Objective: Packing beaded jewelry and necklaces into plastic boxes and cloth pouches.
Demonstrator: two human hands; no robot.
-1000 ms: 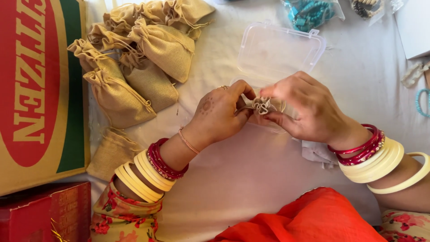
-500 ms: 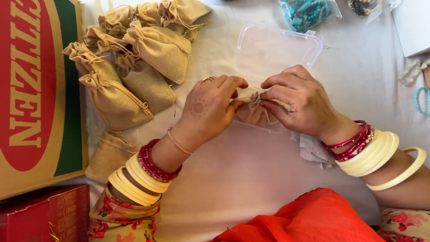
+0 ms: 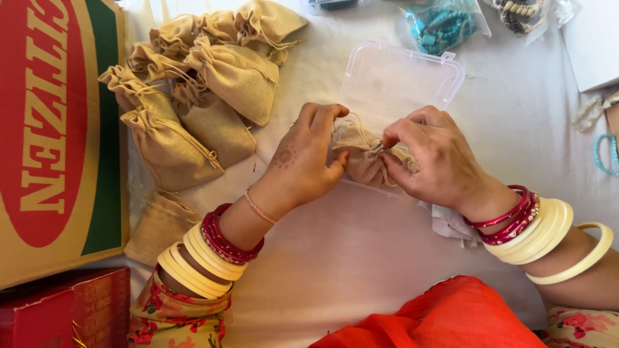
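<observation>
- Two hands are showing: the left hand [image 3: 303, 161] and the right hand [image 3: 438, 161], both gripping one small burlap pouch [image 3: 361, 158] at the centre of the frame.
- About seven more burlap pouches [image 3: 213, 96] are lying in a heap at the upper left; the exact count is hard to tell where they overlap.
- One clear plastic box [image 3: 400, 77] is sitting open at the upper middle.
- Two cardboard boxes are resting at the left edge: one large printed box [image 3: 58, 142] and one dark red box [image 3: 64, 309].
- One bag of turquoise beads [image 3: 442, 26] is lying at the top.
</observation>
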